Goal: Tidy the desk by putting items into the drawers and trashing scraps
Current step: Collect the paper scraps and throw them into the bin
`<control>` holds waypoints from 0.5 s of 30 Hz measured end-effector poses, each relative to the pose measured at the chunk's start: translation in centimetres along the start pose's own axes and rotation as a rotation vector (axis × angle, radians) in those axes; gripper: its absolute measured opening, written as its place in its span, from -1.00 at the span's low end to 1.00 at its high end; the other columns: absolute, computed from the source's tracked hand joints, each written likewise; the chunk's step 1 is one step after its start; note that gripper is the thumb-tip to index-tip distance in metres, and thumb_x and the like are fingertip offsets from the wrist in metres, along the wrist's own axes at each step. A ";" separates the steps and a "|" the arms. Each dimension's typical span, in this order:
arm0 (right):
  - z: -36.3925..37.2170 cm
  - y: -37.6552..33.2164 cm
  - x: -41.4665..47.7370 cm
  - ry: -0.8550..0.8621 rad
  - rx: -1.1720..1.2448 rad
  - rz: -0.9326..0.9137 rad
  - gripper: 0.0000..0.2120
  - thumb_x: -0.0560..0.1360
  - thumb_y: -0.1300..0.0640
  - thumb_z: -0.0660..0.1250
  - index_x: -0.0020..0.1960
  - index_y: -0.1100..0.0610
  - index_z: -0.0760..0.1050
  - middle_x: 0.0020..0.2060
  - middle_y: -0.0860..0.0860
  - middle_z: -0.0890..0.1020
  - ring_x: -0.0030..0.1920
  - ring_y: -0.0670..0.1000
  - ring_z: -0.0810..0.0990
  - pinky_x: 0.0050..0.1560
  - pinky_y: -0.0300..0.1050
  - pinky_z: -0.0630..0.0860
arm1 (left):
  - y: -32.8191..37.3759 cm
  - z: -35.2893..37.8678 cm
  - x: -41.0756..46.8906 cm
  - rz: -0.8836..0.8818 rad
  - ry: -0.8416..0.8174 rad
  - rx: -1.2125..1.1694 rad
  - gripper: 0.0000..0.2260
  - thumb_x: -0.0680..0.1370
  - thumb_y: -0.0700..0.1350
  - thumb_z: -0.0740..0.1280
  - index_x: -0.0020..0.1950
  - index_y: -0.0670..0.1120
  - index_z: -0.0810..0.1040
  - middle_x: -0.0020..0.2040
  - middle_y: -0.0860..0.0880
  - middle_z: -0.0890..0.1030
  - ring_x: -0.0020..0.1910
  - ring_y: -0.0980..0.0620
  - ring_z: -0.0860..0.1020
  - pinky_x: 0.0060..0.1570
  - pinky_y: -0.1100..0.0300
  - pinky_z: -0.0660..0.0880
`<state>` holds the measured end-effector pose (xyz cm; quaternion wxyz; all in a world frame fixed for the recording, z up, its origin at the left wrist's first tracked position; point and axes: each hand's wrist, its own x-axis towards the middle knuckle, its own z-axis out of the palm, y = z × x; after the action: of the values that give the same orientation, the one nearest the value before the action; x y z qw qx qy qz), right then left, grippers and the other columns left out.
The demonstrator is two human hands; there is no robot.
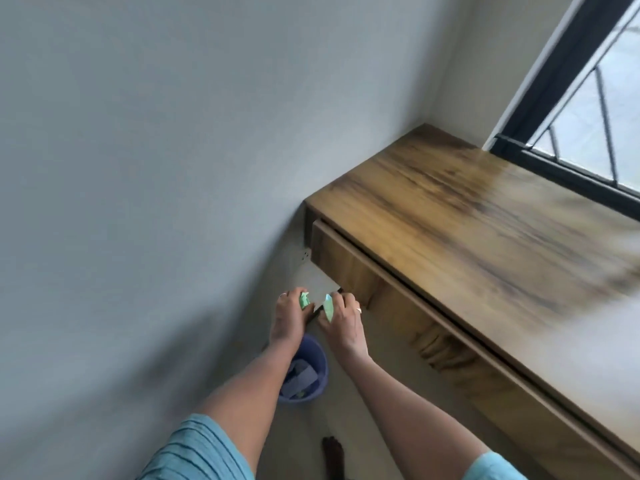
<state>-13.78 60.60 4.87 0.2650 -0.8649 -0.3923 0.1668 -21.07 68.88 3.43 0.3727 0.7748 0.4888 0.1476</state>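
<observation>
Right now both hands are out near the desk (485, 216) corner. The left hand (289, 318) pinches a green scrap (304, 300), and the right hand (341, 320) pinches a second green scrap (328, 308), fingers curled on each. A purple bin (317, 389) sits on the floor under the left forearm. Looks like the trashing step. Best to draw both hands back over the bin mouth and go low before letting go, as light paper drifts.

The left arm (249, 393) hides part of the bin (322, 375); its contents are unclear. The left hand (289, 317) and right hand (343, 318) mostly cover their scraps (328, 307). The blurred desk (485, 220) runs off-frame.
</observation>
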 end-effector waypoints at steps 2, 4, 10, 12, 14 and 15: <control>2.5 1.4 -0.3 -0.074 -0.028 0.036 -0.64 0.53 0.09 0.24 0.29 0.20 0.38 0.15 0.15 0.44 0.17 0.18 0.42 0.11 -0.04 0.42 | -2.5 1.7 -0.7 -0.091 -0.025 0.014 -0.69 0.52 -0.14 0.37 0.24 -0.16 0.52 0.13 -0.17 0.60 0.14 -0.10 0.54 0.13 0.16 0.42; 5.1 3.1 -0.3 -0.183 -0.044 0.096 -0.64 0.53 0.08 0.24 0.26 0.21 0.39 0.14 0.15 0.44 0.16 0.19 0.44 0.11 -0.01 0.41 | -4.8 3.8 -1.4 -0.192 -0.060 0.019 -0.71 0.51 -0.13 0.37 0.22 -0.15 0.53 0.11 -0.16 0.61 0.12 -0.10 0.56 0.10 0.17 0.42; 13.0 10.3 0.0 -0.408 -0.053 0.191 -0.64 0.50 0.09 0.29 0.27 0.15 0.40 0.19 0.12 0.42 0.16 0.14 0.48 0.05 -0.10 0.41 | -12.6 11.7 -3.2 -0.448 -0.192 -0.048 -0.65 0.54 -0.08 0.34 0.31 -0.12 0.46 0.21 -0.10 0.58 0.19 -0.09 0.55 0.10 0.15 0.44; 15.1 12.7 0.3 -0.442 -0.057 0.215 -0.60 0.50 0.09 0.30 0.30 0.18 0.39 0.19 0.15 0.41 0.16 0.17 0.48 0.04 -0.09 0.41 | -15.1 14.1 -3.5 -0.474 -0.216 -0.064 -0.61 0.52 -0.09 0.37 0.32 -0.14 0.46 0.21 -0.12 0.59 0.17 -0.10 0.56 0.04 0.17 0.44; 17.0 14.7 0.7 -0.467 -0.053 0.241 -0.60 0.49 0.10 0.31 0.29 0.20 0.40 0.18 0.17 0.42 0.16 0.18 0.47 0.03 -0.08 0.41 | -17.0 15.8 -3.4 -0.491 -0.243 -0.082 -0.62 0.51 -0.14 0.38 0.31 -0.16 0.45 0.19 -0.15 0.60 0.16 -0.12 0.56 0.00 0.19 0.43; 18.1 15.5 1.0 -0.486 -0.058 0.251 -0.61 0.49 0.10 0.31 0.28 0.21 0.40 0.17 0.18 0.44 0.16 0.17 0.47 0.03 -0.09 0.41 | -18.0 16.6 -3.3 -0.497 -0.247 -0.092 -0.62 0.50 -0.17 0.39 0.30 -0.17 0.45 0.19 -0.17 0.60 0.16 -0.14 0.56 0.01 0.17 0.44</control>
<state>-12.98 58.70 -18.90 0.1154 -0.8485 -0.3390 0.3897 -24.43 63.25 -20.37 0.4890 0.6255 0.6076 -0.0221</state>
